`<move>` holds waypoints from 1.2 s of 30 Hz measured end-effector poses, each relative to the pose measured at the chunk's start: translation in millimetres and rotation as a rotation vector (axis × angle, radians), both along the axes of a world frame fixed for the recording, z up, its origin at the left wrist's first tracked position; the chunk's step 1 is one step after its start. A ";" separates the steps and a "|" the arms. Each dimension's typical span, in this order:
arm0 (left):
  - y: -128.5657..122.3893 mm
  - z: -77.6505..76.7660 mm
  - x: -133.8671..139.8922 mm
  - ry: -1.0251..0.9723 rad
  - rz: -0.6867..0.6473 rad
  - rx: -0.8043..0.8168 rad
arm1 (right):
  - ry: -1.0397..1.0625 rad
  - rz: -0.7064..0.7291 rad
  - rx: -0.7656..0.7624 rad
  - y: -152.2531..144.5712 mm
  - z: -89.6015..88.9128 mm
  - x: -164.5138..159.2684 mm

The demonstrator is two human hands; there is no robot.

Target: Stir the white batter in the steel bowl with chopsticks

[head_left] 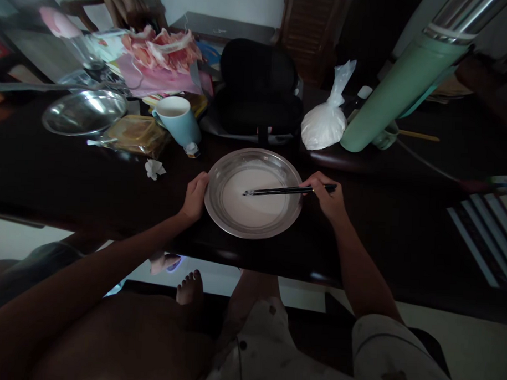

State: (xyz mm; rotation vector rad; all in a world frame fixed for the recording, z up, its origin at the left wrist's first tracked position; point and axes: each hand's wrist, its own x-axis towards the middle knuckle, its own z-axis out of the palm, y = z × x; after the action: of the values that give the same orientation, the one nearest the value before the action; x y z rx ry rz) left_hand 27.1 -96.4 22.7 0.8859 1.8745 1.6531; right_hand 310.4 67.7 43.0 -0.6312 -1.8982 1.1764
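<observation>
A round metal basin (252, 232) stands on the dark table in front of me, with a pale, milky liquid (253, 209) in it. My left hand (196, 196) is closed on the basin's left rim, thumb on top. In my right hand (326, 195) is a pair of black chopsticks (278, 191), pinched near their thick ends. The chopsticks reach over the right rim, and their tips, coated with something whitish, are at the liquid near the basin's middle. Whether the tips dip below the surface I cannot tell.
Behind the basin sit a light blue mug (179, 123), a black case (257, 90), a tied bag of white powder (324, 123) and a tall green flask (402, 92). Leftward are a metal bowl (85, 115) and crumpled tissue (154, 169). Books (484, 237) lie at right.
</observation>
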 end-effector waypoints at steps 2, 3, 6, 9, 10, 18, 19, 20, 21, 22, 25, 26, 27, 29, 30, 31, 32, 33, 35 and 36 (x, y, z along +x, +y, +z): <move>0.2 -0.2 -0.1 0.004 0.003 -0.002 | 0.065 -0.047 -0.010 0.6 0.4 0.3; 0.3 -0.5 -0.1 0.001 0.006 -0.003 | 0.090 -0.051 -0.021 0.4 0.3 0.2; 0.4 -2.3 -0.8 -0.014 0.003 -0.001 | 0.064 0.016 -0.044 -1.4 -0.3 -1.0; 0.1 -3.9 -1.4 -0.015 -0.007 0.020 | -0.023 0.079 -0.028 -1.7 -0.4 -1.3; 0.0 -4.1 -1.5 -0.014 -0.010 0.029 | -0.031 0.074 -0.022 -1.0 -0.3 -0.7; 0.1 -2.6 -1.0 0.003 -0.019 0.042 | 0.113 0.001 -0.024 1.0 -1.2 1.2; 0.1 -2.7 -1.1 -0.002 -0.020 0.043 | 0.081 0.036 -0.029 -0.2 -1.3 0.4; 0.1 -2.9 -1.1 -0.004 -0.020 0.043 | 0.044 0.064 -0.030 -1.3 -1.2 -0.2; 0.1 -3.1 -1.1 -0.006 -0.019 0.043 | 0.011 0.081 -0.027 -1.9 -0.9 -0.7; 0.1 -3.2 -1.0 -0.009 -0.016 0.042 | -0.013 0.081 -0.019 -2.1 -0.5 -0.8; 0.1 -2.4 -0.6 -0.014 -0.003 0.029 | 0.006 -0.004 0.004 0.1 0.7 0.5; 0.1 -1.9 -0.3 -0.011 0.000 0.020 | 0.036 -0.040 0.004 1.1 0.8 1.0; 0.1 -1.2 -0.1 -0.004 0.004 0.009 | 0.070 -0.069 0.000 1.8 0.7 1.4; 0.2 0.1 0.2 0.016 0.005 -0.008 | 0.123 -0.081 -0.018 1.8 0.1 1.3; 0.2 0.5 0.2 0.022 0.001 -0.011 | 0.123 -0.060 -0.027 1.2 -0.3 0.9; 0.1 0.6 0.2 0.022 -0.002 -0.008 | 0.101 -0.027 -0.033 0.3 -0.5 0.4; 0.2 0.5 0.2 0.020 -0.007 -0.004 | 0.067 0.008 -0.036 -0.7 -0.6 -0.1; 0.2 0.2 0.1 0.016 -0.012 0.000 | 0.027 0.039 -0.036 -1.5 -0.4 -0.5; 0.3 -0.7 -0.1 0.010 -0.015 0.008 | -0.031 0.067 -0.024 -2.1 0.5 -0.6; 0.4 -1.0 -0.2 0.012 -0.013 0.011 | -0.039 0.058 -0.017 -1.8 1.1 -0.3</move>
State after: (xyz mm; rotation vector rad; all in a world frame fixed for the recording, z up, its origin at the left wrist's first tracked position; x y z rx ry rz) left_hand 26.8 -96.0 21.7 0.9125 1.8655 1.6552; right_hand 310.1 65.9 44.1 -0.6156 -1.9524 1.2265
